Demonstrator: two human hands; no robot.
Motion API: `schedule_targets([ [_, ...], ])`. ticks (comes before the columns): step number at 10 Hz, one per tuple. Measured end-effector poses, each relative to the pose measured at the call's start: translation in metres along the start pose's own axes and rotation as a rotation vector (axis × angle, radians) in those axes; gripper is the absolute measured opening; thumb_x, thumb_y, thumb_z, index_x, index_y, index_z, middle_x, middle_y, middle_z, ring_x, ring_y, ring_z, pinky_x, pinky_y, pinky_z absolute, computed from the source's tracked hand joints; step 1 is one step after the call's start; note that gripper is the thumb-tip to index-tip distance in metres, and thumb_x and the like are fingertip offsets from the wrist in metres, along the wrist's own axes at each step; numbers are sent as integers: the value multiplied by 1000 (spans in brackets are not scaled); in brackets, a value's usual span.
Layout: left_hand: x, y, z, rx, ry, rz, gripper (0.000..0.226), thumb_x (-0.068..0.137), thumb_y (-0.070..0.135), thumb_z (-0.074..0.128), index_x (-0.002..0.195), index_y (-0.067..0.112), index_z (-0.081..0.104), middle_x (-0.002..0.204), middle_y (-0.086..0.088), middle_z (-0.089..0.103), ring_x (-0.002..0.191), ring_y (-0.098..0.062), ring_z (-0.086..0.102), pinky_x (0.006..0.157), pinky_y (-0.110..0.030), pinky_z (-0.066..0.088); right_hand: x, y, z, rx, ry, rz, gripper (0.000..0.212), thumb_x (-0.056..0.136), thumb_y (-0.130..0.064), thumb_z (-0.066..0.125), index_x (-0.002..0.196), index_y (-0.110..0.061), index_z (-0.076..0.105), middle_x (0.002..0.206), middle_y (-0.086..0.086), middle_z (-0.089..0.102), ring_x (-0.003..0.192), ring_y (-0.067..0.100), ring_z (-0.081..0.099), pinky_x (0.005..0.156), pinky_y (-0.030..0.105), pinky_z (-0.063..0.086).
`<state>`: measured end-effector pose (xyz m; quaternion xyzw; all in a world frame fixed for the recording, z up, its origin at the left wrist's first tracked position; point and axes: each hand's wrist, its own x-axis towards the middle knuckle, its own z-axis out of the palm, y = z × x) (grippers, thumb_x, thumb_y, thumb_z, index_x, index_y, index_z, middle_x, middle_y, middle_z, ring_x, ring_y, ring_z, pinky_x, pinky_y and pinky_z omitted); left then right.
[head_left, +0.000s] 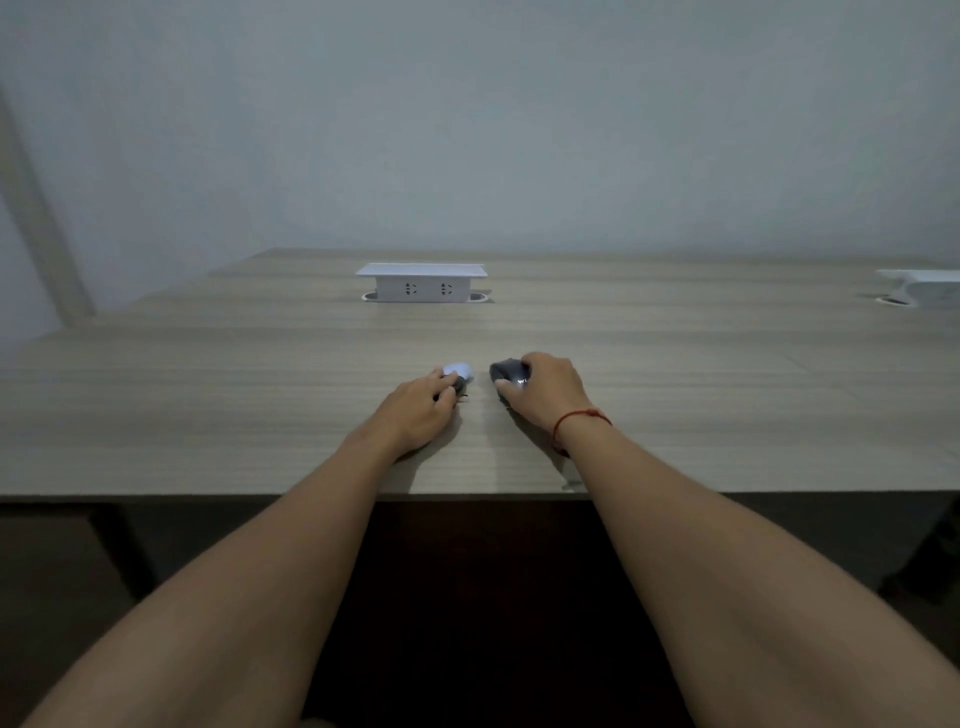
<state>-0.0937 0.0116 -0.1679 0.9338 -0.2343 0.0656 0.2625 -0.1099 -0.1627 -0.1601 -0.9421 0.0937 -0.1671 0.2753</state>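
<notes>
A dark grey computer mouse (506, 373) lies on the wooden table (208, 405), and my right hand (545, 392) grips it from the right with thumb and fingers curled round its body. To its left my left hand (415, 413) holds a smaller object with a pale, light-coloured top (460, 371) and a dark underside; my fingers cover most of it, so what it is cannot be told. The two objects sit a short gap apart, near the middle of the table. A red string bracelet (579, 418) is on my right wrist.
A white raised socket box (422, 283) with two outlets stands at the back centre of the table. A second white box (922, 288) shows at the far right edge. The table's front edge (260, 496) runs just under my forearms. A plain wall stands behind.
</notes>
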Motion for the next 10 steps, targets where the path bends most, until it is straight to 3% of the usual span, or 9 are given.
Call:
schedule_targets([
  [2,25,-8,15,55,33,-34,42,101,35,35,137,17,46,148,-6,42,128,-30,47,100,-38,38,-5,-4,22,42,179,51,39,91,-39,59,116,-9,58,113,14,65,110,33,57,87,41,51],
  [3,43,-8,23,61,94,-85,37,100,35,36,121,10,53,132,-12,50,115,-34,53,88,-39,42,3,-8,28,25,243,91,43,91,-41,60,121,-10,58,117,13,65,116,32,54,92,43,48],
  [5,61,-7,32,96,180,-190,38,100,38,36,120,11,53,126,-13,50,111,-33,53,79,-37,39,21,-11,34,-39,283,136,47,91,-46,57,123,-12,56,118,12,65,115,30,55,91,42,48],
  [6,56,-6,31,55,169,-230,54,96,46,38,138,12,38,143,-12,40,123,-33,48,94,-41,42,15,-12,35,-38,293,149,55,89,-51,57,127,-12,49,118,12,64,114,31,56,89,43,47],
  [7,42,1,28,7,144,-317,92,87,62,44,152,13,2,161,-9,16,144,-31,27,115,-44,28,8,-10,35,-62,253,194,85,85,-60,55,145,-6,30,134,14,55,125,32,50,100,44,41],
  [8,27,8,26,48,105,-357,111,80,72,46,151,5,-8,162,-11,6,150,-26,10,122,-40,14,-4,-7,33,-90,166,211,85,86,-60,50,145,-2,30,143,17,47,133,33,43,109,43,32],
  [9,12,9,25,155,46,-354,114,77,80,38,152,3,0,162,-14,6,150,-27,8,122,-41,11,-20,0,24,-198,85,129,65,93,-53,41,134,-3,47,137,15,53,128,31,47,107,43,34],
  [10,2,8,24,224,19,-339,113,74,84,29,150,1,17,160,-14,18,148,-27,17,121,-42,16,-33,8,10,-196,-47,40,53,96,-46,37,125,-7,57,132,13,57,123,31,51,103,43,37],
])
